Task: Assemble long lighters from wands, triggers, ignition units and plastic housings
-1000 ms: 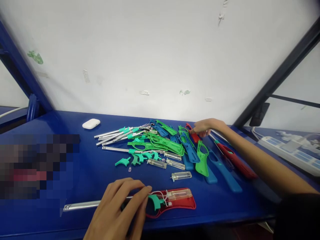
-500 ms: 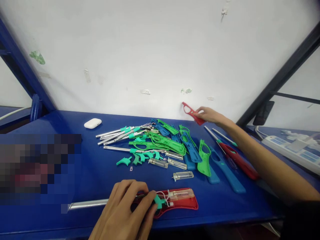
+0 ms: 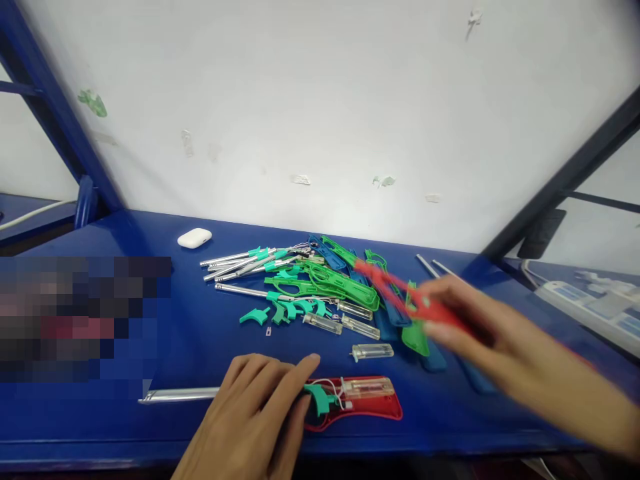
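Observation:
At the front of the table lies a half-assembled stick lighter: a red half shell (image 3: 391, 408), a metal tube (image 3: 183, 395), a teal trigger (image 3: 320, 400) and a clear fuel tank (image 3: 369, 387) with white wire. My left hand (image 3: 250, 407) grips it around its middle from above, covering part of the shell and tube. Blurred by motion, my right hand (image 3: 465, 327) holds another red half shell (image 3: 435, 308) by its wide end over the coloured shells at the right. Below it is a green half shell (image 3: 415, 339).
Silver tubes with teal parts (image 3: 240, 290), loose triggers (image 3: 255, 316), clear tanks (image 3: 373, 351) and green half shells (image 3: 345, 289) lie mid-table. A white earbud case (image 3: 195, 238) sits back left, a power strip (image 3: 575, 303) at right. A wall (image 3: 300, 100) stands behind.
My right hand has brought the red half shell from the back near the wall toward me and lower. My left index finger has lifted and straightened a little; the lighter stays put.

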A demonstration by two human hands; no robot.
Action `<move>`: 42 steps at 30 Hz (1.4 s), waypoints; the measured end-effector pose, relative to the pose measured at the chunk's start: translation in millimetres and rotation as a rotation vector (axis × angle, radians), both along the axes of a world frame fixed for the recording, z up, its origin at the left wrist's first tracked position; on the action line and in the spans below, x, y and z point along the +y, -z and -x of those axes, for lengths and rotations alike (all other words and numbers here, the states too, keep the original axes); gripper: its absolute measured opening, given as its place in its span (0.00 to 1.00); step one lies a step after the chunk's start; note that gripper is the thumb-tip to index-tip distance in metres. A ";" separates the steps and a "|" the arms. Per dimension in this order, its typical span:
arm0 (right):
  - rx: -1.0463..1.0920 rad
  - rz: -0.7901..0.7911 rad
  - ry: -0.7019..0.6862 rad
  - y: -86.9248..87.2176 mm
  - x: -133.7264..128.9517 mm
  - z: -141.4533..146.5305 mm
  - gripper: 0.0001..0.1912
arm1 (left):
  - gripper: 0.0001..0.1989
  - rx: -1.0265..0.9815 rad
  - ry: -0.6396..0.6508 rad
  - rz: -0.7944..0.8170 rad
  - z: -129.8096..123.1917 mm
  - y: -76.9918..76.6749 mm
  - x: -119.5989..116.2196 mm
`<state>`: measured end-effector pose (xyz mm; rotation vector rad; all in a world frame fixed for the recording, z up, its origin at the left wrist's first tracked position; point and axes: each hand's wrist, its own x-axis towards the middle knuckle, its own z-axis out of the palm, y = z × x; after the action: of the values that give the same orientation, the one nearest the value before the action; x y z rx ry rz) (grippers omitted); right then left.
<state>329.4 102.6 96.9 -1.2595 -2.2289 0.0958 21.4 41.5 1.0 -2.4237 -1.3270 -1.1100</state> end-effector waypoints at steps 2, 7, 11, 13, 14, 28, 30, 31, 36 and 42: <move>-0.062 0.039 -0.108 18.9 -18.1 4.1 0.17 | 0.19 -0.066 -0.030 0.022 0.7 0.6 -1.8; -0.144 0.054 -0.145 43.6 -30.2 17.0 0.19 | 0.17 -0.160 -0.150 0.008 7.6 -2.1 -6.5; -0.167 0.053 -0.195 54.1 -29.9 32.7 0.19 | 0.17 -0.018 -0.134 -0.038 18.2 -6.2 -4.6; -0.167 0.025 -0.176 63.0 -32.6 39.6 0.21 | 0.16 0.042 -0.071 -0.041 23.9 -6.1 -1.8; -0.163 0.019 -0.162 67.5 -34.5 42.2 0.22 | 0.15 0.057 -0.033 -0.032 26.6 -5.4 -0.3; -0.083 0.081 -0.153 66.0 -38.2 54.5 0.16 | 0.11 0.003 0.050 0.070 39.6 -4.1 1.5; -0.077 0.074 -0.143 67.6 -38.6 54.1 0.16 | 0.12 0.010 0.054 0.090 38.9 -3.0 2.2; -0.074 0.075 -0.141 68.1 -38.7 53.8 0.15 | 0.12 0.016 0.056 0.101 38.3 -2.7 2.4; -0.048 0.090 -0.134 70.0 -39.8 50.7 0.15 | 0.14 0.022 0.018 0.115 36.1 -3.7 -1.5; 0.010 0.109 -0.102 76.1 -43.0 47.6 0.17 | 0.17 0.096 -0.117 0.089 48.8 3.0 -11.2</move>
<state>281.8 59.6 20.7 -1.1983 -2.3063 0.2651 -27.4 30.3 -2.1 -2.3917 -1.4958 -0.9131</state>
